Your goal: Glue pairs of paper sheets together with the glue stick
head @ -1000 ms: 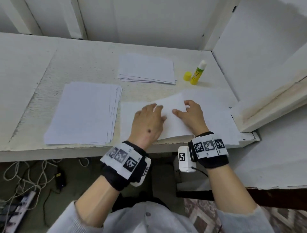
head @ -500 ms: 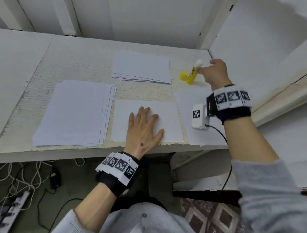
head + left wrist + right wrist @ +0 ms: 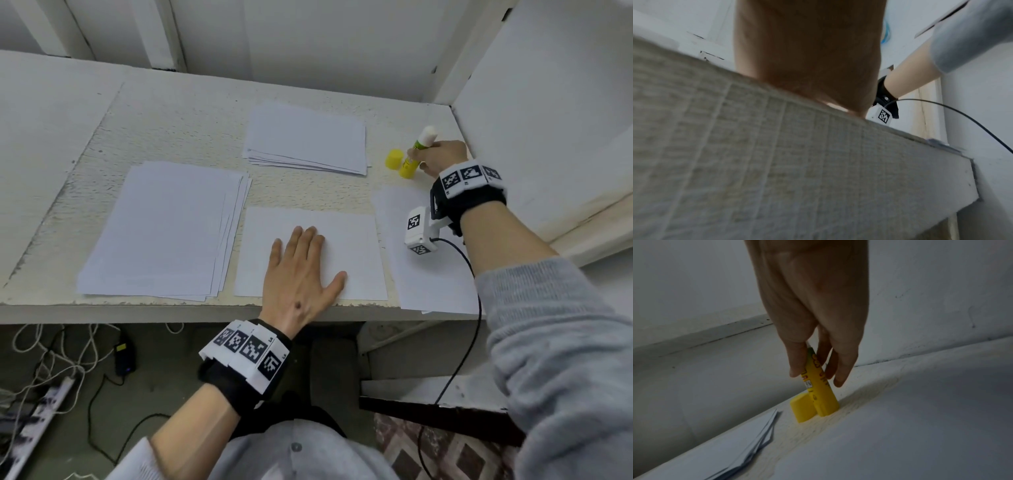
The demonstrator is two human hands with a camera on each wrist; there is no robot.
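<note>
An uncapped yellow glue stick (image 3: 416, 152) (image 3: 819, 386) stands on the table at the back right, its white tip up. My right hand (image 3: 440, 157) (image 3: 813, 369) pinches its barrel between thumb and fingers. Its yellow cap (image 3: 393, 159) (image 3: 802, 408) stands just left of it. A single white sheet (image 3: 342, 240) lies at the table's front middle, and my left hand (image 3: 301, 270) rests flat on it with fingers straight. Another single sheet (image 3: 397, 240) lies to its right, under my right wrist. The left wrist view shows only my palm and the table's front edge (image 3: 777, 162).
A large stack of white paper (image 3: 164, 229) lies at the front left. A smaller stack (image 3: 305, 138) lies at the back middle. White walls close the back and right sides. Cables and a power strip (image 3: 41, 404) lie on the floor below.
My right hand left the sheet, reached back right and took hold of the glue stick. The top sheet now lies to the right. My left hand has flattened on the middle sheet.
</note>
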